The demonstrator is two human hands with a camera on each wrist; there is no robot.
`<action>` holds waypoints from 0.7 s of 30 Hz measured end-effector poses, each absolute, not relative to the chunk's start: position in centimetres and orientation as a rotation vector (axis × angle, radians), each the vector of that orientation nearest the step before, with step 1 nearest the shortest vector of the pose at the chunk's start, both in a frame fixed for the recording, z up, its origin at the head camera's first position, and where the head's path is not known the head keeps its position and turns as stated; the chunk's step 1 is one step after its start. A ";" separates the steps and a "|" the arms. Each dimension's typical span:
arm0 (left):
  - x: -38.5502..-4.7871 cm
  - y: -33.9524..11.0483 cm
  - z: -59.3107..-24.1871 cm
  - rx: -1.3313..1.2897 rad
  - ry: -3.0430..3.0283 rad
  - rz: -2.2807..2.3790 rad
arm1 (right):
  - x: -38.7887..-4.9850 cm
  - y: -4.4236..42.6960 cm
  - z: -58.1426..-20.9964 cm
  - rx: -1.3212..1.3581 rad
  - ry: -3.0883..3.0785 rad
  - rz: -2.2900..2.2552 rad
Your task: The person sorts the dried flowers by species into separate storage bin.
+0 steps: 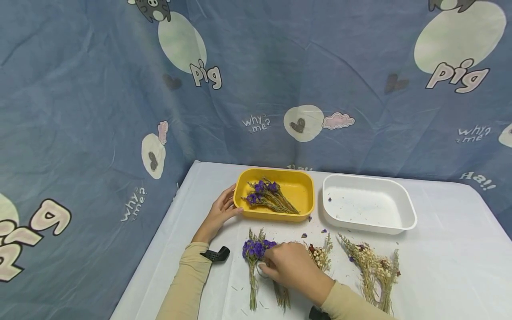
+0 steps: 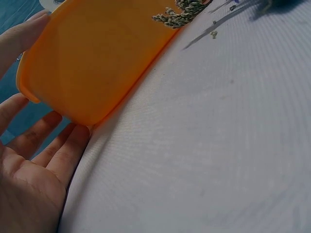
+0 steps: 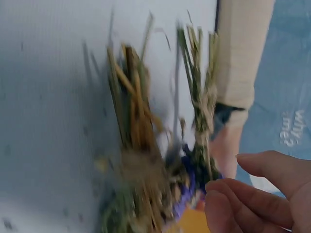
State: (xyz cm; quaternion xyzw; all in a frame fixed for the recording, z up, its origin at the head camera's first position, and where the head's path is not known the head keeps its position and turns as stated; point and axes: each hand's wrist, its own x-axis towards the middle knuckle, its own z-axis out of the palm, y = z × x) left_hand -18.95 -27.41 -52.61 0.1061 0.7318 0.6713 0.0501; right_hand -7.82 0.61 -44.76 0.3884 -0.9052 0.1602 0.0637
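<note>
My left hand [image 1: 219,214] rests against the left end of a yellow plastic tray [image 1: 306,195], fingers fairly straight along its outside and thumb near the front corner. Inside the tray lie dried purple flowers [image 1: 266,195] with long stems. My right hand [image 1: 294,269] is over the purple bunches on the table, with fingers bent. Between its thumb and fingers [image 3: 221,204] a gap shows in the right wrist view, holding nothing visible. Left of it lies a tied purple flower bunch [image 1: 252,266]. Beneath it, another bunch shows mostly stems [image 1: 282,297], its upper part partly hidden.
A white tray [image 1: 366,202] with a few crumbs stands right of the yellow one. Cream dried flower bunches [image 1: 374,266] lie at the right, and another cream bunch [image 1: 321,257] is partly behind my right hand. Loose petals [image 1: 304,235] dot the white tablecloth. A printed blue curtain [image 1: 240,89] hangs behind.
</note>
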 end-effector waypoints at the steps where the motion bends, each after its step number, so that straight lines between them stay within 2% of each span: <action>1: -19.0 -27.4 -52.6 0.324 2.231 2.044 | -7.6 0.4 -44.9 1.185 -2.746 0.483; 12: -19.0 -27.4 -52.7 0.330 2.232 2.046 | -6.4 -1.9 -46.3 1.158 -2.890 0.372; 21: -19.0 -27.4 -52.7 0.314 2.226 2.047 | -6.2 -2.6 -47.1 1.164 -2.918 0.538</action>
